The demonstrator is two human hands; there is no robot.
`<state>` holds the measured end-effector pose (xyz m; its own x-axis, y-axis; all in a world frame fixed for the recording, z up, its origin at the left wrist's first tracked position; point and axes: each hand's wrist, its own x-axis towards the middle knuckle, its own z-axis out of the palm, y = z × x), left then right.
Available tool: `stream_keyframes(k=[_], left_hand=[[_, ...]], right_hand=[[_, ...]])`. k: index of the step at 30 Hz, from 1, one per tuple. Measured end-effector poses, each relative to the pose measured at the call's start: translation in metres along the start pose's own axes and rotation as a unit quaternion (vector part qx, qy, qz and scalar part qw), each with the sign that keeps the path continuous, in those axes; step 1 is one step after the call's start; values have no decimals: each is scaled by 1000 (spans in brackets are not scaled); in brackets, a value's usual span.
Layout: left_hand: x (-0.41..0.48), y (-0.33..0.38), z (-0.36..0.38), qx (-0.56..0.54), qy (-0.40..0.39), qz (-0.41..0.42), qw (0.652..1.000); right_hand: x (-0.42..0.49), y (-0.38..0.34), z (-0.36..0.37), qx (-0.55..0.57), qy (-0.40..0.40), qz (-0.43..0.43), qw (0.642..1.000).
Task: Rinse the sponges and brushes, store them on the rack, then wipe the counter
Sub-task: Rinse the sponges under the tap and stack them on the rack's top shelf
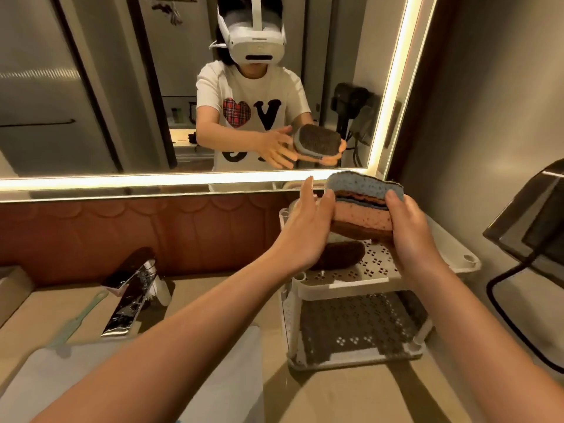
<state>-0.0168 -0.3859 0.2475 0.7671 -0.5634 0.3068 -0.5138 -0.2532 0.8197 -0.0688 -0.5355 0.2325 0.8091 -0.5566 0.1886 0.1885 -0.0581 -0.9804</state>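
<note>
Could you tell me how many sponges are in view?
3: blue sponge on pink sponge, held above the rack; brown sponge on its top shelf. More may be hidden.

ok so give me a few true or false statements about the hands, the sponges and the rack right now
1. The right hand grips the stack of sponges. True.
2. The left hand holds the green-handled brush. False: the brush lies on the counter left of the faucet, and the left hand touches the stack's side with straight fingers.
3. A dark sponge lies on the upper shelf of the rack. True.
4. The stack rests on the rack's lower shelf. False: it is held in the air above the upper shelf.
5. A blue sponge is on top of the stack, with a pink one below it. True.
</note>
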Motion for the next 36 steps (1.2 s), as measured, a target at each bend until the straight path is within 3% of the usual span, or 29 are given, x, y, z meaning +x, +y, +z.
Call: stream_keyframes(k=[5, 9, 16, 23, 30, 36], left_hand=[[7, -27, 25, 207, -83, 37, 974], [2, -42, 41, 325, -84, 35, 941], [2, -44, 42, 326, -69, 26, 942], [4, -44, 42, 327, -70, 22, 942], [3, -46, 42, 312, -57, 33, 948], [3, -47, 43, 320, -59, 32, 945]], right_hand=[[25, 11, -30, -26, 67, 39, 997], [36, 19, -52, -40, 109, 89, 989], [44, 24, -57, -114, 100, 136, 979], [44, 24, -60, -122, 108, 127, 978], [52, 35, -64, -259, 125, 124, 950], [61, 43, -62, -275, 86, 164, 943]])
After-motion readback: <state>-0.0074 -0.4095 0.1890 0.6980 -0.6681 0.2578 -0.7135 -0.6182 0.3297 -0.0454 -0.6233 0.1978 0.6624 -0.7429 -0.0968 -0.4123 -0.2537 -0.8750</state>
